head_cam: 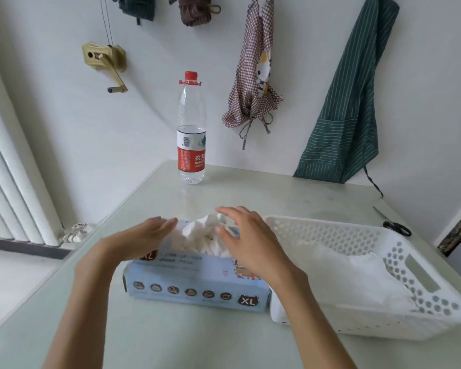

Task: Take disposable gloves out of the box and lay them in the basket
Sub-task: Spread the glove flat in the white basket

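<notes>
A light blue glove box [197, 286] marked XL lies on the table in front of me. Crumpled clear gloves [200, 233] bulge out of its top opening. My left hand [141, 235] rests on the box's left top with its fingers straight, touching the gloves' edge. My right hand [246, 235] hovers over the right side of the bulge, fingers spread and relaxed, thumb near the gloves. A white perforated basket [421, 288] stands right of the box, with flat clear gloves [357, 275] lying in it.
A water bottle [191, 134] with a red cap stands at the table's back. Black scissors [395, 226] lie beyond the basket at the right edge. Aprons hang on the wall behind. A radiator [14, 182] is at the left.
</notes>
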